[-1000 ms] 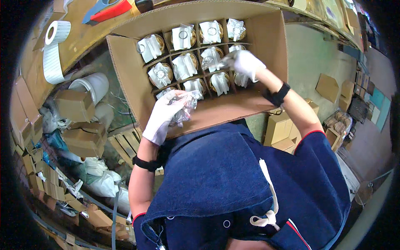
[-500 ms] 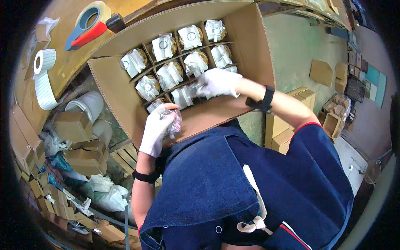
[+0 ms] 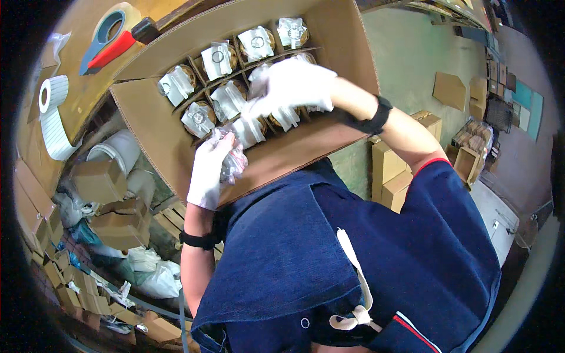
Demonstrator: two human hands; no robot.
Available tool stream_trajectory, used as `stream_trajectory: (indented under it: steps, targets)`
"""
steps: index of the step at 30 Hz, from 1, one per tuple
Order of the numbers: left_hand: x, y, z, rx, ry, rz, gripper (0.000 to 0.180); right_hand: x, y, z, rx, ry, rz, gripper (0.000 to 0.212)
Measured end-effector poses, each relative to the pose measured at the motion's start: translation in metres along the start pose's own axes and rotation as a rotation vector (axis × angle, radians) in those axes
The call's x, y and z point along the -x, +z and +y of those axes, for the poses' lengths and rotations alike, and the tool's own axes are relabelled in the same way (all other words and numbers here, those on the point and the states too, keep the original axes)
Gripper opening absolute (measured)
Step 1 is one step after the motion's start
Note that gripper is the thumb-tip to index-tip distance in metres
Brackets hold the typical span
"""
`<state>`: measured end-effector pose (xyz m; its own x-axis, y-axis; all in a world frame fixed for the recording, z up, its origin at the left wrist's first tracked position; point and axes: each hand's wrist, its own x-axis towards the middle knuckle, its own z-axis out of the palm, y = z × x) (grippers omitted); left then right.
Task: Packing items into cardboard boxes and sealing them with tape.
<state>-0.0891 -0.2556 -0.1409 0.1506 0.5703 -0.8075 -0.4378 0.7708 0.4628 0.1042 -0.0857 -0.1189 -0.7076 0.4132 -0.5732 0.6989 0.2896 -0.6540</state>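
A deep cardboard carton [image 3: 347, 50] lies open before me, split by cardboard dividers into cells. Round gold-coloured tops show in the cells, with flat clear-and-white plastic packets [image 3: 219, 60] laid over them; some packets carry a dark ring shape. My white-gloved left hand [image 3: 205, 176] is closed on a bunch of clear plastic packets [image 3: 235, 163] with reddish bits, at the carton's near left edge. Over the middle and near cells hovers my gloved right hand [image 3: 300, 87], hiding several of them. Its fingers are blurred, and I cannot see whether they hold anything.
On the wooden table at the far left lie a tape dispenser [image 3: 112, 44] with a red handle and a roll of white labels [image 3: 56, 109]. Below it are a white bucket [image 3: 118, 150], small cartons [image 3: 100, 179] and plastic bags. Stacked cartons [image 3: 393, 170] stand to the right.
My right hand has moved from the near row over toward the middle cells. My left hand keeps its packets. The whole view has shifted slightly.
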Motion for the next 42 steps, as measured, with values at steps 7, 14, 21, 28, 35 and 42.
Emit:
stream_trajectory:
  steps: [7,14,21,28,35,42]
  targets:
    - [0.004,0.0,-0.01,-0.337,0.016,-0.082,0.02,-0.014,0.038,0.005,-0.383,0.086,-0.41,0.038]
    - [0.008,-0.004,-0.01,-0.114,0.11,-0.103,0.018,-0.033,0.07,0.089,0.367,0.314,-0.575,0.032]
    - [-0.001,-0.013,-0.008,-0.199,0.036,0.029,0.021,-0.028,0.038,0.0,-0.163,-0.15,-0.143,0.06]
    - [0.012,-0.003,-0.007,-0.197,0.011,0.022,0.02,-0.039,0.052,-0.016,-0.334,-0.075,-0.222,0.03]
    - [0.013,-0.029,-0.02,-0.337,-0.023,0.094,0.014,-0.075,0.109,0.056,0.107,0.105,-0.167,0.038]
    - [0.002,-0.03,-0.026,-0.551,0.153,0.179,0.035,-0.083,0.136,0.072,0.068,-0.017,-0.23,0.033]
